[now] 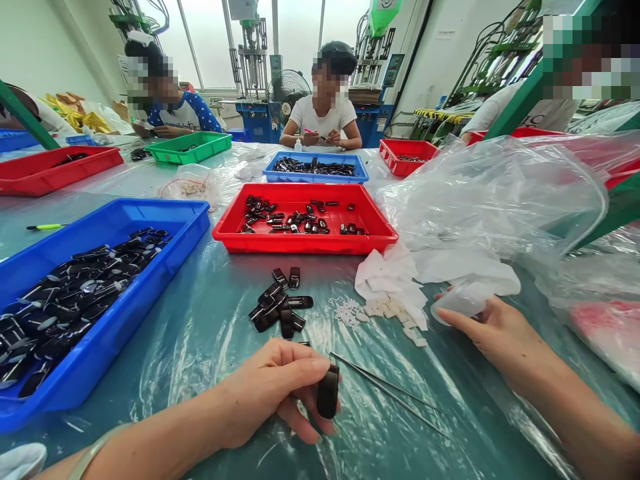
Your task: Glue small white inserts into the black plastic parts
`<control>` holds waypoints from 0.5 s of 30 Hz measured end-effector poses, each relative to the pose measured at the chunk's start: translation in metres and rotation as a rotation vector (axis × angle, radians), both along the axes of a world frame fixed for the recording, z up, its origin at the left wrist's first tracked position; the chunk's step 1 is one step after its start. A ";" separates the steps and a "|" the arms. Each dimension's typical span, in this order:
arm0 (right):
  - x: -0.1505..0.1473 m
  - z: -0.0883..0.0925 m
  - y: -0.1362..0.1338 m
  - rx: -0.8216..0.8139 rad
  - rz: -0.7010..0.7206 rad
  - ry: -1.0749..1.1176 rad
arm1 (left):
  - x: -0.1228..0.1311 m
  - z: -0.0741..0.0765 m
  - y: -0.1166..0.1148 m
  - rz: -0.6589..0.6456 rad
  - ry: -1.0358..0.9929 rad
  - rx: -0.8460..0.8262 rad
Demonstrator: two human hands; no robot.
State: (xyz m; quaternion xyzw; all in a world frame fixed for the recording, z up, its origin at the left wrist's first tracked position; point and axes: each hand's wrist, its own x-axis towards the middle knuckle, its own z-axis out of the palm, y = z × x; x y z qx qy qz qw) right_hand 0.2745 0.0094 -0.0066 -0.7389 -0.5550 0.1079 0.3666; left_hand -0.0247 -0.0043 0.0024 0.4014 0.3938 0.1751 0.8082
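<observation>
My left hand [295, 393] pinches a glossy black plastic part [328, 393] between thumb and fingers, low in the middle of the head view. Off to the right, my right hand [493, 327] is closed around a translucent whitish plastic bottle [463, 303], partly hidden by the fingers. Thin metal tweezers [390, 390] lie on the plastic-covered table between my hands. Beyond my left hand is a loose pile of similar black parts [273, 307]. Small white pieces [350, 312] and flat cream pieces [393, 310] lie beside crumpled white paper [387, 273].
A blue tray [183, 247] full of black parts stands left. A red tray [305, 245] with scattered parts is ahead, another blue tray [316, 177] behind it. Clear plastic bags [490, 193] and a green post [615, 213] are at right. Several people sit around the table.
</observation>
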 end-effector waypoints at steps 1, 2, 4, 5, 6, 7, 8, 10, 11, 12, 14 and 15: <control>-0.002 0.003 0.000 -0.027 0.011 0.020 | 0.000 0.000 0.000 -0.004 0.002 0.001; -0.005 0.006 -0.001 -0.052 0.010 0.039 | 0.000 0.001 0.000 -0.012 0.005 0.001; -0.011 0.012 -0.004 -0.045 -0.013 0.040 | 0.000 0.001 0.000 -0.033 0.011 0.008; -0.015 0.013 -0.008 -0.015 -0.025 0.022 | 0.000 0.001 -0.001 -0.044 0.010 0.011; -0.019 0.015 -0.012 0.018 -0.032 0.004 | 0.000 0.000 -0.001 -0.055 0.002 0.012; -0.024 0.015 -0.017 0.066 -0.024 -0.030 | 0.000 -0.001 -0.001 -0.062 -0.012 0.008; -0.030 0.016 -0.022 0.118 0.009 -0.081 | 0.000 -0.002 -0.002 -0.070 -0.029 0.002; -0.042 0.016 -0.032 0.270 0.152 -0.254 | 0.000 -0.004 -0.002 -0.087 -0.063 -0.014; -0.048 0.015 -0.036 0.327 0.250 -0.355 | 0.001 -0.005 -0.003 -0.100 -0.075 -0.021; -0.053 0.015 -0.039 0.380 0.335 -0.442 | 0.001 -0.005 -0.003 -0.113 -0.081 -0.025; -0.062 0.014 -0.044 0.419 0.468 -0.561 | 0.002 -0.006 -0.004 -0.142 -0.090 -0.033; -0.065 0.013 -0.045 0.428 0.507 -0.598 | 0.002 -0.006 -0.005 -0.154 -0.092 -0.036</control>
